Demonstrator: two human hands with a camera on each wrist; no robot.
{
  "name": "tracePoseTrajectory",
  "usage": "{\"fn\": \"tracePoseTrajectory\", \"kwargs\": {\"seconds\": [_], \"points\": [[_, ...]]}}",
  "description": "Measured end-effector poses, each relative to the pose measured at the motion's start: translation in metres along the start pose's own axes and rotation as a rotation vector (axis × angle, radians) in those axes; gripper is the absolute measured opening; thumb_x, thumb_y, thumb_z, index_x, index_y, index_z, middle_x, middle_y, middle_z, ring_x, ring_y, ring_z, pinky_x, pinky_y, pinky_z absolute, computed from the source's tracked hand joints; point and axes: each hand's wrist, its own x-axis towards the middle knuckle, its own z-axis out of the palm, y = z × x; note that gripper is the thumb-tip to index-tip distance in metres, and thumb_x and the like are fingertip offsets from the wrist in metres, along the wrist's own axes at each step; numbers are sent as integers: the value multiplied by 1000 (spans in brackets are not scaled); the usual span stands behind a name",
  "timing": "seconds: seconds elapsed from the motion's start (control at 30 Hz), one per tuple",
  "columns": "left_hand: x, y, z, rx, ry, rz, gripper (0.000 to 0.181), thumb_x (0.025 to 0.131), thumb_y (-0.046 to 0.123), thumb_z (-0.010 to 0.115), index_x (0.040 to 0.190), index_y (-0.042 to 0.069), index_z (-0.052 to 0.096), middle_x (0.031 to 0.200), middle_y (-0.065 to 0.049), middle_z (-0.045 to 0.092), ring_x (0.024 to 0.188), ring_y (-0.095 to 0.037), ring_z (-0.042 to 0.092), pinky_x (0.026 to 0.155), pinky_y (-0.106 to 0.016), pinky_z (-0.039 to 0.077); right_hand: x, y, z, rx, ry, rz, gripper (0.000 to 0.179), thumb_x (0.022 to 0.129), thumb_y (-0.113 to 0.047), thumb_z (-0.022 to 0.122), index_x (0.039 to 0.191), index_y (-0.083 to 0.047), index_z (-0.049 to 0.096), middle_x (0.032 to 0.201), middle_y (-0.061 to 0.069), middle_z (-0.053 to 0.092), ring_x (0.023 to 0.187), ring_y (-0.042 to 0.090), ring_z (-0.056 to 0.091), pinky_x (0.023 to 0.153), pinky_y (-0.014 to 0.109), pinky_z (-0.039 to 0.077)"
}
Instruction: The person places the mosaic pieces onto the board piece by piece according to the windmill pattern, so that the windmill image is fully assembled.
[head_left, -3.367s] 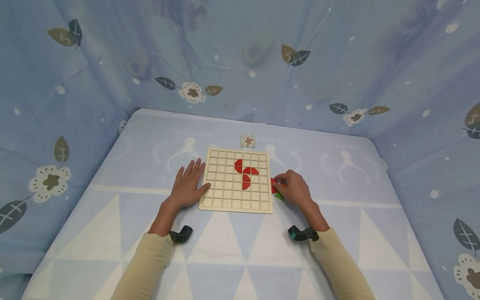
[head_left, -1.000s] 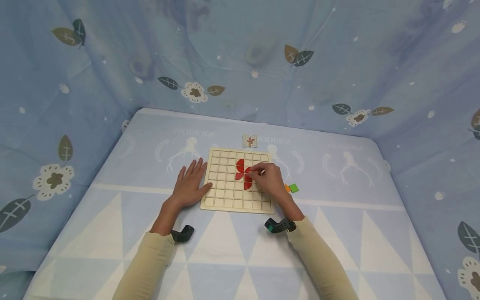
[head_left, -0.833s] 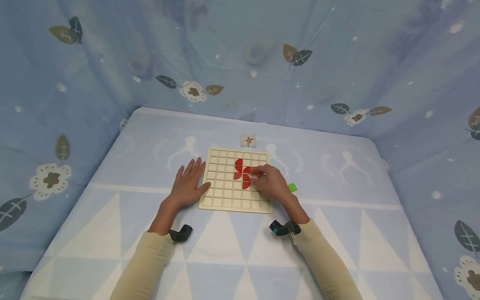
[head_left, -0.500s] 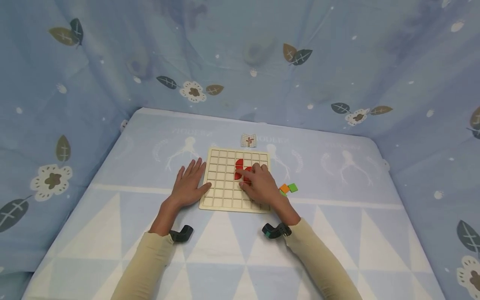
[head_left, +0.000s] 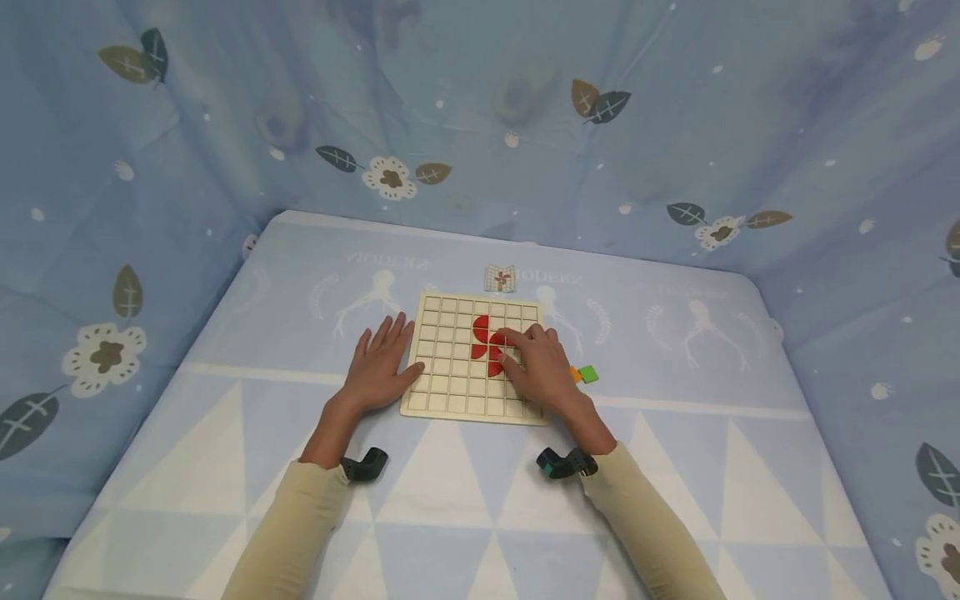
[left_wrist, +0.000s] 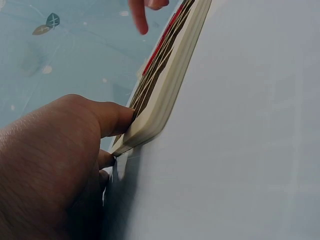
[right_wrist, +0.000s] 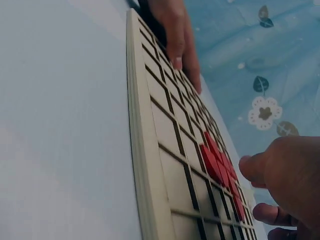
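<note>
A square wooden grid board (head_left: 442,379) lies on the table, with several red curved pieces (head_left: 481,328) set in its cells in a pinwheel shape. My left hand (head_left: 377,367) rests flat at the board's left edge. Its thumb (left_wrist: 116,119) lies on top of the rim in the left wrist view. Over the right part of the pinwheel is my right hand (head_left: 543,367), index finger and thumb spread apart. In the right wrist view nothing shows between these fingers, close over the red tiles (right_wrist: 211,162). The hand covers some cells on the board's right side.
Behind the board lies a small pattern card (head_left: 500,278) with a red pinwheel on a grid. A green square tile (head_left: 588,374) and an orange tile (head_left: 576,375), partly hidden by the right hand, lie right of the board. Patterned curtains surround the table.
My right hand has moved from the loose tiles onto the board, and lately slightly right. Another red quarter-round piece now sits on the pinwheel's left. The left hand has stayed in place.
</note>
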Motion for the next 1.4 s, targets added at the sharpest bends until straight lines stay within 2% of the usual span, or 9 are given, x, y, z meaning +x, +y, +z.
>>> {"fn": "tracePoseTrajectory", "kwargs": {"seconds": [0.23,0.47,0.67,0.77,0.93,1.13,1.3,1.4], "points": [[0,0,-1,-1,3,-1,75,99,38,52,157,2,19,163,-15,10,149,-31,2,116,-51,-5,-15,16,-11,34,14,133,36,91,-24,70,124,-10,68,88,8,51,78,25,38,64,36,34],[-1,1,0,-6,10,10,75,99,37,52,156,1,20,162,-17,11,149,-33,3,116,-53,-4,-43,34,-23,26,32,235,29,87,-22,75,113,-8,73,82,6,51,76,23,40,63,34,33],[-2,2,-1,-12,6,13,75,99,38,52,156,1,20,162,-17,11,149,-33,2,116,-52,-4,-63,43,-34,-25,35,216,27,82,-19,81,105,-6,76,83,6,55,76,24,43,65,34,35],[-2,2,0,-11,0,9,75,99,38,51,156,2,19,163,-16,11,149,-32,2,116,-52,-5,-68,44,-36,-45,25,196,30,78,-19,84,106,-9,78,83,5,55,76,23,43,65,34,35],[-2,2,1,-13,10,12,74,99,37,52,156,1,21,162,-17,12,149,-32,2,116,-52,-5,-67,42,-34,-76,6,140,33,79,-19,84,111,-13,77,85,5,53,76,22,40,64,33,33],[-2,1,2,-9,15,23,74,100,38,51,156,1,20,162,-17,12,149,-32,2,116,-52,-4,-58,39,-36,-52,-39,158,17,80,-14,83,95,-10,76,88,3,55,79,23,41,66,33,35],[-1,0,2,-21,26,29,74,100,37,52,156,1,21,162,-17,12,149,-33,3,116,-53,-5,-49,38,-48,84,-75,210,10,80,-13,82,82,-11,72,78,-4,62,74,18,50,63,32,42],[-2,1,1,-23,21,25,74,99,37,53,156,1,21,162,-17,12,149,-33,3,116,-53,-5,-41,35,-51,189,-63,211,11,84,-12,79,93,-9,73,76,-4,63,62,15,52,53,31,45]]}}
